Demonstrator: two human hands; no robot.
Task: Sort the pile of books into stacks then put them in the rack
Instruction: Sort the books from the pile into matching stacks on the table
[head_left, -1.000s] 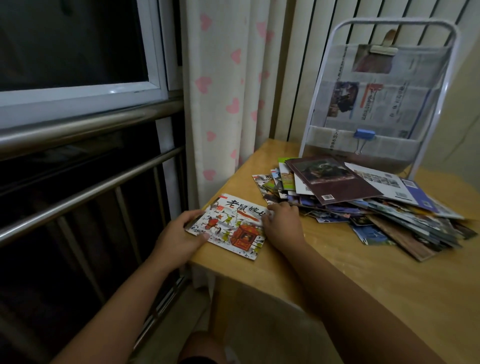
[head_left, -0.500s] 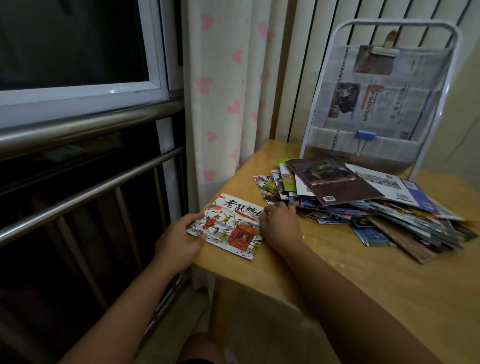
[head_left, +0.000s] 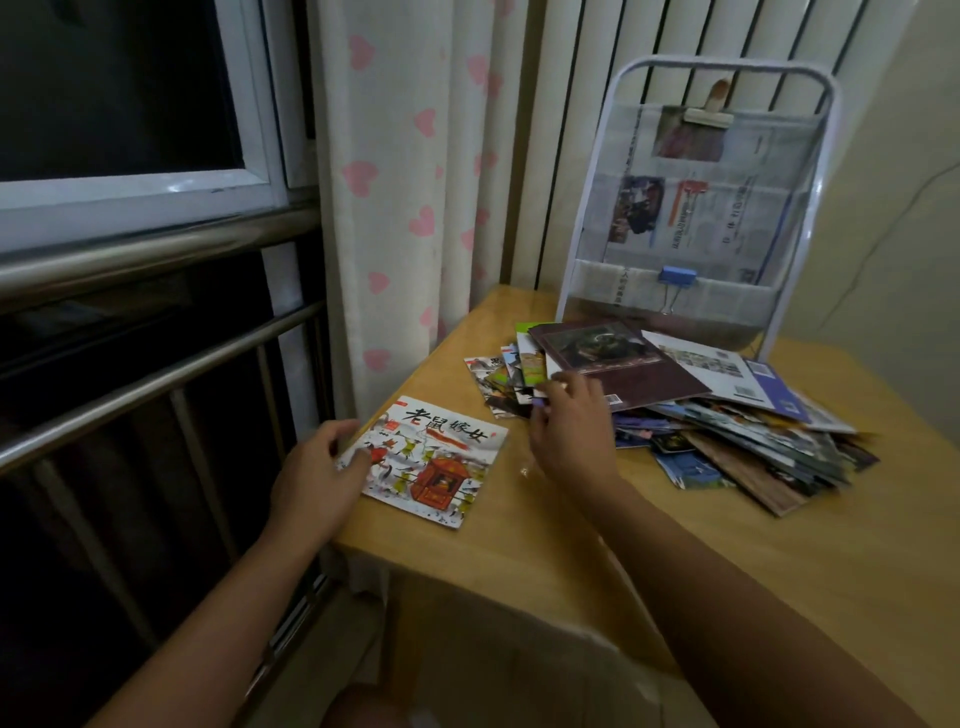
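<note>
Wooden tabletop (head_left: 649, 561) at centre frame holds a white picture book with red sedan-chair art (head_left: 434, 460), its left edge gripped by the left hand (head_left: 319, 478). Right hand (head_left: 569, 431), fingers loosely spread, touches the sprawling pile of glossy books (head_left: 717, 410) below the white wire rack (head_left: 696, 208).

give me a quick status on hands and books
Left hand holding picture book's left edge. Right hand reaching into book pile, fingers curled, grip unclear. Rack holds no books. Nothing blocking.
</note>
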